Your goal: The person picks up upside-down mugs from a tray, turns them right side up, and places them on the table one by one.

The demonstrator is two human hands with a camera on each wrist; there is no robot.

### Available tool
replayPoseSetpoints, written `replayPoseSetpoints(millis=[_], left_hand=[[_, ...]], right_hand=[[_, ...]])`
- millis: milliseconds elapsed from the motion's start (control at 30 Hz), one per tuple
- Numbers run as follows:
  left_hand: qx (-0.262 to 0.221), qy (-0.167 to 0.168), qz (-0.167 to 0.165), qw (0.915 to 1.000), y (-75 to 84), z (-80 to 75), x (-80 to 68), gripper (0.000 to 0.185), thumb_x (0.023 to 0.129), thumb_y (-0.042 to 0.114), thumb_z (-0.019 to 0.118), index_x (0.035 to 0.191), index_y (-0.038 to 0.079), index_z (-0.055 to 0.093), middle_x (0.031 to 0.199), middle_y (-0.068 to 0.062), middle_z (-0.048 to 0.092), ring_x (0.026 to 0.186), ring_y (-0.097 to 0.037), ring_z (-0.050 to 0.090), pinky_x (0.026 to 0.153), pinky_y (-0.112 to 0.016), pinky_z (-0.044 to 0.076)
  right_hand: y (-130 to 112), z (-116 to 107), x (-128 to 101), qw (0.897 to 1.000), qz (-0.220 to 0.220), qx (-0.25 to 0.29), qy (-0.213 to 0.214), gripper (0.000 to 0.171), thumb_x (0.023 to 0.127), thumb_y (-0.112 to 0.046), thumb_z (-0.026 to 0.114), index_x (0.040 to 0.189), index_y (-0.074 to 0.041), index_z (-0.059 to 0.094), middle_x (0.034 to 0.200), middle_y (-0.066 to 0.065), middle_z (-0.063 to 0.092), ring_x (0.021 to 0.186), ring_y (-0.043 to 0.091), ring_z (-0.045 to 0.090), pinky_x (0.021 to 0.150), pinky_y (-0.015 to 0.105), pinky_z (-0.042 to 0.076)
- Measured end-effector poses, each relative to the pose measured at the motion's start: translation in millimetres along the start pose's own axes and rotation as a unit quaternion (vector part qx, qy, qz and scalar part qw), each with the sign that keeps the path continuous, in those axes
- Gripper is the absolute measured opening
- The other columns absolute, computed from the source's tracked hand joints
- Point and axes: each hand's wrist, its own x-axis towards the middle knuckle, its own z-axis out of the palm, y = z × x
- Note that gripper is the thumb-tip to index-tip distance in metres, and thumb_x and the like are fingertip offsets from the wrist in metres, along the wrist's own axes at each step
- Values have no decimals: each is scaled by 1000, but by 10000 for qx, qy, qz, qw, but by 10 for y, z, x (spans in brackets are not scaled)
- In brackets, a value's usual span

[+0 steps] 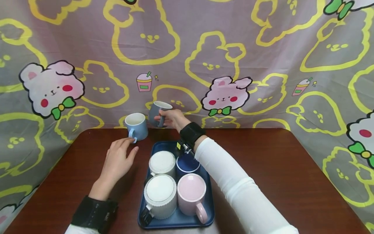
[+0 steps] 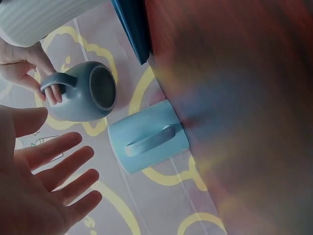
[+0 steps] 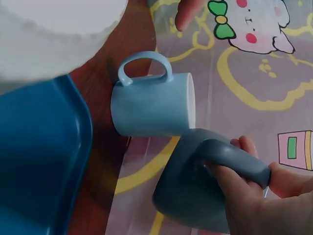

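My right hand [image 1: 176, 119] grips a grey mug [image 1: 153, 114] by its handle. The mug is off the table, slightly tilted, near the back edge. Just left of it a light blue mug [image 1: 138, 127] stands upright on the table, its handle turned towards my left hand [image 1: 117, 159]. In the left wrist view, that hand's fingers [image 2: 73, 171] are extended and spread, apart from the light blue mug [image 2: 149, 137]. From the right wrist, the grey mug [image 3: 190, 181] partly overlaps the light blue mug [image 3: 151, 105] in view.
A dark blue tray [image 1: 181, 221] holds a white mug [image 1: 162, 162], a ribbed white mug [image 1: 160, 195], a pink mug [image 1: 191, 191] and a navy mug [image 1: 188, 164], seemingly upside down. My right arm partly covers the navy one. Behind the brown table [image 1: 248, 152] hangs a patterned cloth [image 1: 181, 65].
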Motion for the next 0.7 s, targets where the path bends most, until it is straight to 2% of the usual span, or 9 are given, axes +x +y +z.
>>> replayPoseSetpoints(millis=[233,433,533,633,667,700], left_hand=[[36,-91,-48,9999,-14,-9,-29,40,90,17,63,122,-6,57,125,-28,54,118,-45,42,95,-64,34],[118,-224,-221,9994,-33,-57,-68,41,90,18,63,123,-6,56,128,-27,52,121,-45,40,95,-65,33],[166,-207,-237,9994,-41,-79,-73,41,90,18,63,123,-6,56,128,-27,52,121,-45,40,95,-65,32],[184,-169,-218,9995,-47,-86,-65,40,90,17,63,122,-6,57,128,-27,52,121,-45,40,96,-65,32],[187,-163,-211,9995,-47,-86,-61,41,90,17,63,122,-6,57,128,-27,52,121,-45,40,96,-65,32],[193,-161,-206,9995,-48,-86,-58,41,90,17,63,122,-6,56,128,-27,52,121,-45,40,96,-64,32]], right_hand=[[47,-1,75,9985,343,333,-261,38,94,-11,57,130,0,50,126,22,58,119,30,56,107,42,38],[77,-19,203,9976,612,216,-243,31,93,-11,60,122,0,59,123,21,61,117,28,59,106,42,40],[191,-84,636,9959,812,285,-284,26,86,-11,68,108,1,64,111,22,67,107,30,65,99,47,46],[364,-168,1268,9927,1093,317,-405,16,84,-14,70,95,-2,68,98,20,71,97,30,69,91,50,49],[435,-203,1500,9914,1176,318,-475,15,84,-14,70,93,-3,68,96,20,72,94,30,70,89,51,50],[478,-207,1636,9909,1240,276,-455,14,87,-15,67,94,-4,69,97,19,72,95,30,69,91,51,49]])
